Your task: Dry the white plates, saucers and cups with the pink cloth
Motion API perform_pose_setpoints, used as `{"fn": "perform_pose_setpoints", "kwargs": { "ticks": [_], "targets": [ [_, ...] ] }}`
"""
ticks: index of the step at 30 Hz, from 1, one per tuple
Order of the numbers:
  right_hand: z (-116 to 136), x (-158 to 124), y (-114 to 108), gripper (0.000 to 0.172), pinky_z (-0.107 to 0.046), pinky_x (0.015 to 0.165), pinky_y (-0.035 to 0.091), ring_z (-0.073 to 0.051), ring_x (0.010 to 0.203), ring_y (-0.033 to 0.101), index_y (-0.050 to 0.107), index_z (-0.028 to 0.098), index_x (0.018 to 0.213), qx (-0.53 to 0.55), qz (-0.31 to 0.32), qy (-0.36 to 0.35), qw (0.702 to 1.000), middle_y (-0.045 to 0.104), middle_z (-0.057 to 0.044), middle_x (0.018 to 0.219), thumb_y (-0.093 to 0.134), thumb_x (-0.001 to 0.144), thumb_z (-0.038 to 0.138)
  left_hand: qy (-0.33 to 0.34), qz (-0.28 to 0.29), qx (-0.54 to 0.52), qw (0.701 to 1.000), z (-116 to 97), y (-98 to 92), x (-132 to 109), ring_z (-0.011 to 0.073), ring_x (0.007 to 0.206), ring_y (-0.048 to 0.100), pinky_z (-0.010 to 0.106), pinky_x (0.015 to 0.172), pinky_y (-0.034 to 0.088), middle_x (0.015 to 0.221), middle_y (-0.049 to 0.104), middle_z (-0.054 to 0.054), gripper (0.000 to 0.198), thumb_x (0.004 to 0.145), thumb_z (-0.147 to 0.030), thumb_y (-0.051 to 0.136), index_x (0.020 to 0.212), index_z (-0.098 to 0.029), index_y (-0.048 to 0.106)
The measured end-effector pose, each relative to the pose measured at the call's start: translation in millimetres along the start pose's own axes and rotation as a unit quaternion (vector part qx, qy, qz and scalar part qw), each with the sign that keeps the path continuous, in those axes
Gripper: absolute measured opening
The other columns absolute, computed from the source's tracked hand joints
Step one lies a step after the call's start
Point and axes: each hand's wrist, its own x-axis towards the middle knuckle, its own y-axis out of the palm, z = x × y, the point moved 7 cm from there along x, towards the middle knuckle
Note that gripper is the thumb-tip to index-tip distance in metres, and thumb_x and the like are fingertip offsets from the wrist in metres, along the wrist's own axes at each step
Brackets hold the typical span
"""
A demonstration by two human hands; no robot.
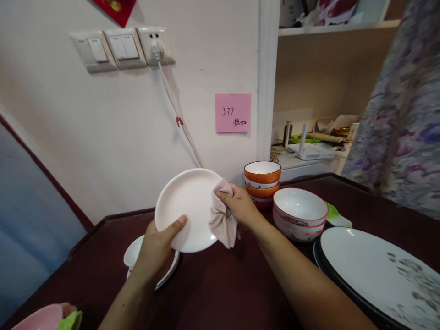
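A round white plate [192, 197] is held up, tilted, above the dark table. My left hand [158, 247] grips its lower left edge, thumb on the face and the other fingers hidden behind. At the plate's right rim, my right hand [240, 204] is closed on a pale pink cloth [223, 220], which is pressed over the edge and hangs down in folds. Partly covered by my left hand and forearm, a white bowl [133, 251] and the rim of another plate [170, 272] show on the table below.
Orange and white bowls [262, 176] are stacked by the wall, beside red-rimmed white bowls [300, 211]. Large plates [374, 270] lie at right, with a green-edged dish [337, 217] behind. A pink bowl [41, 318] sits front left. A white cord [175, 110] runs down from the socket.
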Motion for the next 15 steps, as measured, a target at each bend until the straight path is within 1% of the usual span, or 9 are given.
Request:
{"fn": "perform_pose_setpoints", "kwargs": {
  "ticks": [1,3,5,7,9,11,15],
  "targets": [
    [5,0,-2,0.03,-0.027,0.065,0.044,-0.014,0.07,0.056,0.062,0.016,0.089,-0.011,0.023,-0.002,1.0,0.063,0.0,0.078,0.07,0.071,0.04,-0.021,0.031,0.03,0.999,1,-0.1,0,0.0287,0.085,0.07,0.039,0.077,0.058,0.097,0.074,0.014,0.063,0.066,-0.026,0.08,0.123,-0.009,0.059],
    [16,-3,-3,0.026,-0.025,0.062,0.043,-0.013,0.067,0.055,0.061,0.016,0.086,-0.042,0.078,-0.002,0.996,0.06,0.002,0.074,0.07,0.071,0.036,-0.062,0.113,0.086,0.988,5,2.8,-1,0.029,0.084,0.07,0.04,0.076,0.057,0.099,0.074,0.015,0.063,0.069,-0.029,0.077,0.125,-0.01,0.057],
    [27,-9,0,0.019,-0.024,0.06,0.041,-0.012,0.065,0.054,0.061,0.017,0.082,-0.089,0.133,-0.003,0.987,0.058,0.003,0.071,0.068,0.073,0.031,-0.097,0.199,0.126,0.967,10,7.5,-6,0.0288,0.085,0.07,0.041,0.077,0.056,0.103,0.073,0.015,0.059,0.074,-0.03,0.073,0.127,-0.012,0.057],
    [36,-17,5,0.011,-0.023,0.06,0.04,-0.012,0.067,0.054,0.062,0.017,0.079,-0.15,0.182,-0.012,0.972,0.059,0.002,0.072,0.065,0.075,0.026,-0.118,0.262,0.157,0.945,15,10.8,-11,0.0281,0.087,0.069,0.04,0.079,0.054,0.104,0.073,0.013,0.053,0.077,-0.03,0.068,0.127,-0.015,0.058],
    [43,-26,16,0.006,-0.022,0.061,0.04,-0.012,0.07,0.056,0.065,0.018,0.08,-0.215,0.228,-0.028,0.949,0.062,0.001,0.076,0.062,0.077,0.022,-0.125,0.303,0.195,0.924,19,12.6,-15,0.0271,0.087,0.069,0.037,0.078,0.054,0.103,0.073,0.011,0.048,0.079,-0.031,0.066,0.124,-0.016,0.06],
    [44,-36,28,0.007,-0.022,0.061,0.038,-0.013,0.071,0.057,0.067,0.019,0.082,-0.277,0.265,-0.044,0.922,0.065,0.0,0.079,0.06,0.078,0.02,-0.119,0.332,0.238,0.905,21,13.9,-18,0.0256,0.087,0.069,0.034,0.076,0.052,0.101,0.074,0.009,0.043,0.08,-0.031,0.064,0.121,-0.017,0.063],
    [44,-51,53,0.005,-0.023,0.057,0.033,-0.013,0.066,0.055,0.066,0.02,0.072,-0.373,0.307,-0.095,0.871,0.065,0.0,0.075,0.064,0.073,0.016,-0.094,0.361,0.324,0.869,22,16.4,-23,0.022,0.083,0.067,0.026,0.068,0.049,0.093,0.074,0.004,0.034,0.078,-0.026,0.063,0.111,-0.021,0.07]
  ]
}}
